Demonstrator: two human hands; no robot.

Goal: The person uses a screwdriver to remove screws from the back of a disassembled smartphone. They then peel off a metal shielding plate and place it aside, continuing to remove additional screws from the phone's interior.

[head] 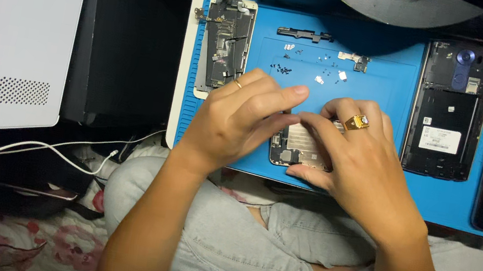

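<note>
both hands, left hand (237,122) and right hand (358,158), close their grip on an opened phone chassis (300,146) (tiny screws (281,68) nearby) on the blue repair mat (393,89).

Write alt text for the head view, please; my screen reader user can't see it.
Both hands, left hand and right hand, grip an opened phone on a blue work mat. Loose screws and another stripped phone frame lie beyond; an open-backed phone sits at right.
</note>
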